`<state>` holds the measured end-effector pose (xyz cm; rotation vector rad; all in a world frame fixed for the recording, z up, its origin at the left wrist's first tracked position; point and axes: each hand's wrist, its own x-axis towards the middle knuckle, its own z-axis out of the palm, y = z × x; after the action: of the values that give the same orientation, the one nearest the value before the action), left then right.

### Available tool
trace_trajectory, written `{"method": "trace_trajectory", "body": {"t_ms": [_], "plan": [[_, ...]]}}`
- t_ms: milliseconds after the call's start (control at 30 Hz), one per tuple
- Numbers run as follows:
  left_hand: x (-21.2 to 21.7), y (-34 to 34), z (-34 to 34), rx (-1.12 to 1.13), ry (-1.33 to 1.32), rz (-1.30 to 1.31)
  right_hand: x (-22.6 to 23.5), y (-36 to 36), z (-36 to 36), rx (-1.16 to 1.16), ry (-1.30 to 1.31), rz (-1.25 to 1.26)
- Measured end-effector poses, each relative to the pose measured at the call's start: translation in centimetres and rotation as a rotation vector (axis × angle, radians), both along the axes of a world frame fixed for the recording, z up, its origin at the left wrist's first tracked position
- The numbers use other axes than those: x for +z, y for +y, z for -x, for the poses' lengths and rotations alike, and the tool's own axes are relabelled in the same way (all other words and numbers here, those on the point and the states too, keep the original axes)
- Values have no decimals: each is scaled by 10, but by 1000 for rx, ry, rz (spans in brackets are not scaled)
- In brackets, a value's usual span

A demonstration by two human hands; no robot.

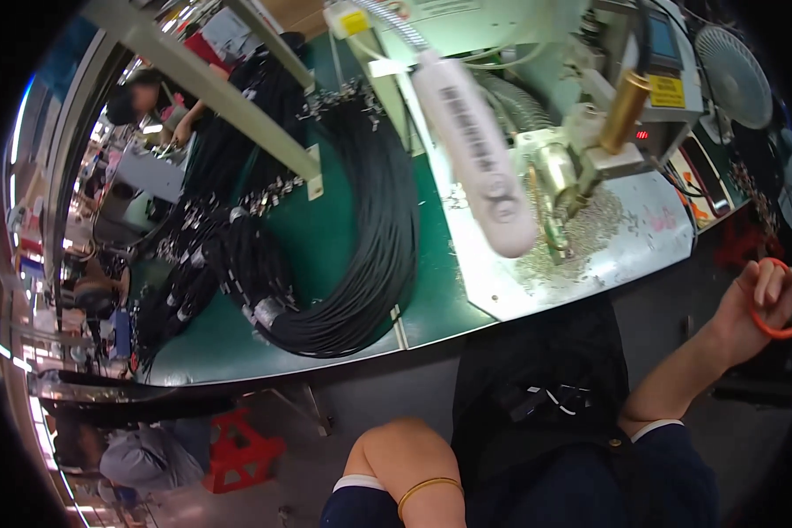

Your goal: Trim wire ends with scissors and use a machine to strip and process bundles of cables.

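Note:
My right hand [766, 304] is out at the far right, below the bench edge, with its fingers curled around a thin orange ring [776, 327]. My right forearm runs back from it to a dark blue sleeve with a white cuff. At the bottom centre my left forearm [405, 458] is bent, with a yellow elastic band [427, 487] around it. The left hand itself is below the picture's edge. Neither hand touches the bench.
On the green bench mat [326, 238] lies a big coil of black cables [361, 255]. A white plate [625, 238] strewn with small metal parts lies under a machine with a brass cylinder [625, 110]. A white cylindrical tool [475, 150] hangs above. A red stool [238, 449] and other people are at the left.

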<state>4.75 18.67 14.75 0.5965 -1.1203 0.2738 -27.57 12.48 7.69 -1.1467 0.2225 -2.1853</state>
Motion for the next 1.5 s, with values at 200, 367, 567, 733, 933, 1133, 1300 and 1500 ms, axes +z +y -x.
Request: {"method": "trace_trajectory", "body": {"t_ms": [200,367,567,733,933,1133,1300,1500], "plan": [[-8,-21,-9,-113,155,374,9,-16,-31,-100,48,20],[-14,-20,-22,-141,45,418,19,-23,-40,38,105,9],[-75,-78,-63,-552,110,505,22,-7,-69,258,310,-67],[-131,-118,-180,278,-577,-569,-26,-22,-153,575,858,-436],[-125,-156,-221,115,-1036,-645,-77,-46,-249,807,847,-664],[-86,-184,-221,69,-922,-579,-104,-65,-327,827,290,-1007],[-5,-185,-197,144,-663,-611,-102,-71,-357,744,153,-1066],[-16,-138,-141,259,-703,-571,-105,-105,-360,716,95,-1166]]}}
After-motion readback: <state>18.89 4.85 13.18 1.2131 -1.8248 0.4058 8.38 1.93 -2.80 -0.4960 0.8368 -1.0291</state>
